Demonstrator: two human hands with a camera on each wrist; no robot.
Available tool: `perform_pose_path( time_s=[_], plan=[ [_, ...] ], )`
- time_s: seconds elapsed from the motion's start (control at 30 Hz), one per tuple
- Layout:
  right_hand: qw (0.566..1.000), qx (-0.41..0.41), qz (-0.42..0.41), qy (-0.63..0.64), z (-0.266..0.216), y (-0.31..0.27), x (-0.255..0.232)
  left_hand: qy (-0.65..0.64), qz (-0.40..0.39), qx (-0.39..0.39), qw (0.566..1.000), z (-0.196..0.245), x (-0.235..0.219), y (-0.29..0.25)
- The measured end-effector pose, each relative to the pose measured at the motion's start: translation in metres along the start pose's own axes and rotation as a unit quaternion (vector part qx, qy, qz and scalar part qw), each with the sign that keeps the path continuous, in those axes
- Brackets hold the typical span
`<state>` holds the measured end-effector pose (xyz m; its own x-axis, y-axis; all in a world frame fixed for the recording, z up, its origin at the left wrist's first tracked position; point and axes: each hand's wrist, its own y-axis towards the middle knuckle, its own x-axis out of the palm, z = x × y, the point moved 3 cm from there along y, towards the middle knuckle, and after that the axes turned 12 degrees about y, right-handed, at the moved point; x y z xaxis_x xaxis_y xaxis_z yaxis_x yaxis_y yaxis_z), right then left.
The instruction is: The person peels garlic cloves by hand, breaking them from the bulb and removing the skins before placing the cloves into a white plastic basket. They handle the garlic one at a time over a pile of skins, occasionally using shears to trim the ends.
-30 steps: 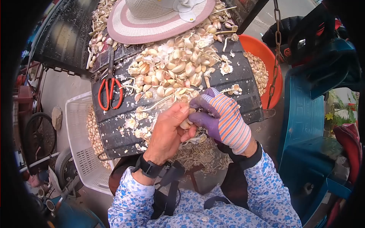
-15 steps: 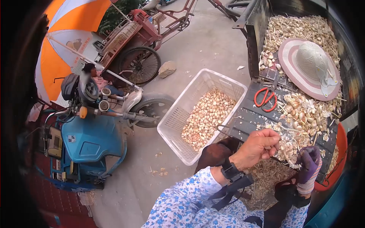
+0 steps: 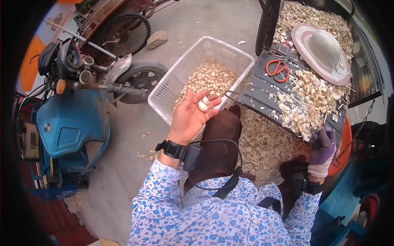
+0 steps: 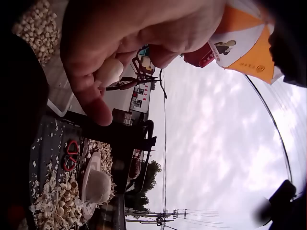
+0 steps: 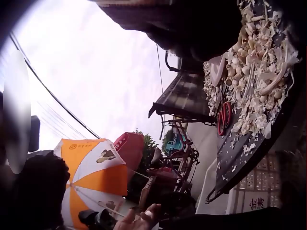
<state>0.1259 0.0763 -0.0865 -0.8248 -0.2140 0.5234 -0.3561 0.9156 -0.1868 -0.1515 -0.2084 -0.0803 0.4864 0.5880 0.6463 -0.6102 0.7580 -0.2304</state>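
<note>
Palm up, the bare left hand (image 3: 189, 118) is over the near side of the white crate (image 3: 163, 84), fingers spread and slightly bent. Pale peeled garlic cloves (image 3: 204, 105) lie on its fingers; one clove (image 4: 110, 72) shows among them in the left wrist view. The right hand (image 3: 322, 148), in a purple and striped glove, is at the near right edge of the dark board (image 3: 257, 91), its fingers curled. A small brownish garlic piece (image 3: 320, 128) is pinched at its fingertips. In the right wrist view this hand is too dark to read.
Cloves (image 3: 213, 78) fill the crate's bottom. On the board are red-handled scissors (image 3: 277, 70), a garlic pile (image 3: 314, 92) and loose skins; a sun hat (image 3: 324, 49) lies behind. A blue three-wheeler (image 3: 72, 123) is at left, an orange basin (image 3: 344, 141) at right.
The view has swung left. The left hand has moved from beside the gloved hand to the crate, turned palm up and opened its fingers. The right hand has stayed by the board, fingers curled.
</note>
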Motion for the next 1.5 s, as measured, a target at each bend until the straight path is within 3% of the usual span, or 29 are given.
perform_pose_path(
  time_s=[0.13,0.3,0.37,0.43,0.47,0.5,0.53,0.57,0.77,0.9,1.03,1.1,1.17,1.23,1.5],
  plan=[
    [0.99,0.06,-0.127,-0.012,0.013,-0.02,0.065,0.084,0.019,0.037,0.996,0.03,-0.034,-0.025],
    [0.974,0.082,-0.199,-0.07,0.048,-0.038,0.119,0.192,0.114,0.095,0.97,0.093,-0.063,-0.108],
    [0.972,0.064,-0.2,-0.102,0.065,-0.045,0.145,0.148,0.158,0.138,0.967,0.099,-0.071,-0.139],
    [0.955,0.057,-0.257,-0.138,0.088,-0.079,0.181,0.093,0.185,0.167,0.964,0.098,-0.069,-0.159],
    [0.932,0.088,-0.315,-0.157,0.092,-0.113,0.204,0.06,0.194,0.174,0.964,0.095,-0.066,-0.165],
    [0.875,0.203,-0.409,-0.164,0.099,-0.138,0.217,0.026,0.204,0.18,0.962,0.092,-0.064,-0.171],
    [0.819,0.183,-0.501,-0.213,0.102,-0.154,0.222,0.007,0.229,0.175,0.957,0.09,-0.06,-0.175],
    [0.83,0.237,-0.479,-0.16,0.111,-0.166,0.221,-0.022,0.239,0.167,0.956,0.083,-0.062,-0.178],
    [0.887,0.067,-0.405,-0.211,0.098,-0.148,0.201,-0.117,0.182,0.096,0.972,0.024,-0.036,-0.129],
    [0.901,0.127,-0.368,-0.193,0.073,-0.16,0.184,-0.19,0.056,0.055,0.979,-0.014,-0.005,-0.088],
    [0.876,0.013,-0.357,-0.323,0.075,-0.167,0.16,-0.145,0.028,0.036,0.988,-0.049,0.04,-0.069],
    [0.843,-0.087,-0.377,-0.373,0.079,-0.166,0.148,-0.152,0.043,0.033,0.987,-0.067,0.056,-0.066],
    [0.835,-0.082,-0.37,-0.399,0.079,-0.165,0.137,-0.118,0.043,0.021,0.992,-0.079,0.064,-0.069],
    [0.859,-0.015,-0.346,-0.376,0.079,-0.165,0.131,-0.083,0.044,0.02,0.995,-0.083,0.066,-0.074],
    [0.892,-0.054,-0.33,-0.304,0.077,-0.166,0.146,-0.028,0.062,0.065,0.996,-0.068,0.073,-0.078]
  ],
)
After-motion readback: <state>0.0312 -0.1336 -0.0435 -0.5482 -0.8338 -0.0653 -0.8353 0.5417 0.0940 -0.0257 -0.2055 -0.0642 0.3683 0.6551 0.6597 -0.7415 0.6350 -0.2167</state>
